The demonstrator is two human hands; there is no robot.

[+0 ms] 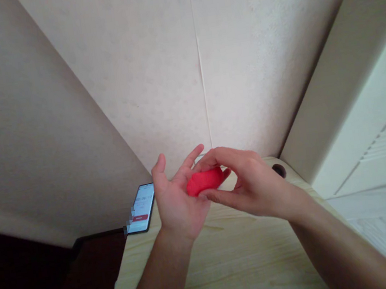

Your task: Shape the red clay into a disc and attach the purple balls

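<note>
A smooth, bright red lump of what looks like modelling clay (pixel 204 180) lies across the palm and fingers of my left hand (pixel 180 199). That hand is turned palm up and open, its thumb and at least one finger stretched apart. From the right, my right hand (pixel 255 181) closes on the lump, thumb along the near side and fingers over the far side. The lump is rounded and slightly long. Some left fingers are hidden behind it and behind my right hand. Both hands are above a light wooden table (pixel 245 261).
A phone (pixel 141 209) with a lit screen lies at the table's left edge. Near the back right corner is a dark round hole or object (pixel 279 170). A pale patterned wall (pixel 164 72) rises behind the table, and a white panelled piece of furniture (pixel 368 139) stands to the right.
</note>
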